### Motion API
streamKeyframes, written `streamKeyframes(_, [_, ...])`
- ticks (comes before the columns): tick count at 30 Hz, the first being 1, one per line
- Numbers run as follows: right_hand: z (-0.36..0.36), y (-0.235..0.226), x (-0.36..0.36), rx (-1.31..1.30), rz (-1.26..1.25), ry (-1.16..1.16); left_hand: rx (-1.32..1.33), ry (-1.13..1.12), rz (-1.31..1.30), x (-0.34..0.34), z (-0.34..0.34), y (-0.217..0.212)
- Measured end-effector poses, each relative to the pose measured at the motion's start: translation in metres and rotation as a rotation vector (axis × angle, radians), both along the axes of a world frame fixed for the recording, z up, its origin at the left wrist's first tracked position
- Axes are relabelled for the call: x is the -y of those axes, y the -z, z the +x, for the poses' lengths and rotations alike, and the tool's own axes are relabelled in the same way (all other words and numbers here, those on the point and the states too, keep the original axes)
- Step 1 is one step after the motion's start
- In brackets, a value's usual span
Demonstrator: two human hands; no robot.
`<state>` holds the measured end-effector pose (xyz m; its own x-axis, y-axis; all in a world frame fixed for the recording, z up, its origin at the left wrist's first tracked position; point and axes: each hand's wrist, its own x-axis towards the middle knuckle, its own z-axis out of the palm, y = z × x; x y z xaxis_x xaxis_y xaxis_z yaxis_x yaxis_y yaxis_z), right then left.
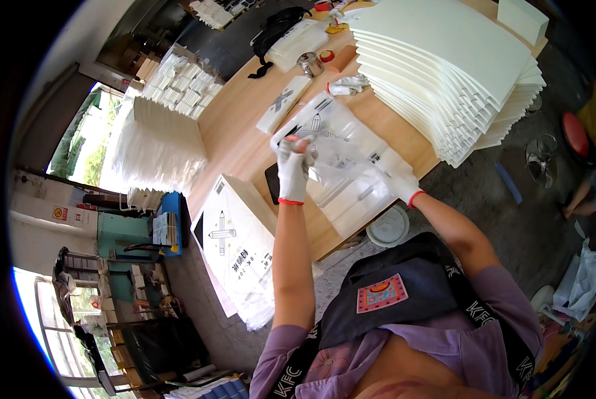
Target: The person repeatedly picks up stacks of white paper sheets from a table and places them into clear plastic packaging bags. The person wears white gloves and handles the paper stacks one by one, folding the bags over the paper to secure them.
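My left hand, in a white knit glove with bare fingertips, is closed on a clear plastic bag above the table. The crumpled film stretches across to my right hand, also gloved, which grips the bag's other side near the table edge; its fingertips are partly hidden. Beneath lies a flat package with a printed pencil drawing. A black phone-like object lies beside my left wrist. To the left, a stack of white printed packs overhangs the table edge.
A tall stack of white sheets stands at the right of the wooden table. Farther back are a metal mug, a tape roll and a spare glove. A wrapped stack stands left; a white bucket is below the edge.
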<state>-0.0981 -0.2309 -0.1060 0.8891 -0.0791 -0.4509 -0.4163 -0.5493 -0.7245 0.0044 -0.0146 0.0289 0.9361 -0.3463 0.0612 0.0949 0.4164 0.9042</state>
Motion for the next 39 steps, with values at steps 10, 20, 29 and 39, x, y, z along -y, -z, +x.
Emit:
streamKeyframes(10, [0.053,-0.027,-0.069,0.787,-0.553,-0.207,0.262,0.086,0.622,0.043,-0.05,-0.04])
streamKeyframes(20, [-0.043,-0.129,0.015,0.79,-0.154,-0.528,0.916,-0.294,1.534,0.017,-0.059,-0.059])
streamKeyframes(29, [-0.125,-0.262,0.2,1.26,-1.094,-0.181,0.853,-0.056,0.879,0.078,-0.067,-0.097])
streamKeyframes(39, [-0.1,-0.295,0.193,1.523,-1.135,-0.361,-0.031,0.745,0.017,0.189,-0.08,-0.09])
